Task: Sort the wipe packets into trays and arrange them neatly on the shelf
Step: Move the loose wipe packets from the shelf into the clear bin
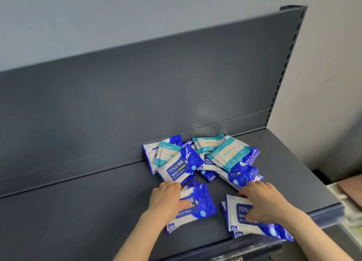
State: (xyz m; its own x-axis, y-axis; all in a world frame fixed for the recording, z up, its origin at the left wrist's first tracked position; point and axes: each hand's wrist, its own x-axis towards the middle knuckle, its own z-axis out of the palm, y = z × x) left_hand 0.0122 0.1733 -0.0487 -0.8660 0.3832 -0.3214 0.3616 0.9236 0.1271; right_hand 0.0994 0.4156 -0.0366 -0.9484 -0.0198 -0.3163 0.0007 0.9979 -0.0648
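Note:
A loose pile of wipe packets [203,159] lies on the dark grey shelf [78,211] against its back panel: several blue-and-white alcohol wipe packets and a few teal-and-white ones [228,155]. My left hand [166,198] grips a blue packet [197,206] lying in front of the pile, thumb on top of it. My right hand [264,202] holds a small stack of blue packets [241,219] near the shelf's front edge, fingers curled over its far side. No tray is in view.
The shelf's upright back panel [156,84] rises behind the pile, with a slotted post [288,65] at its right end. Left of the packets is bare shelf. Blurred pale objects [348,202] sit off the shelf's right end, beside a white wall.

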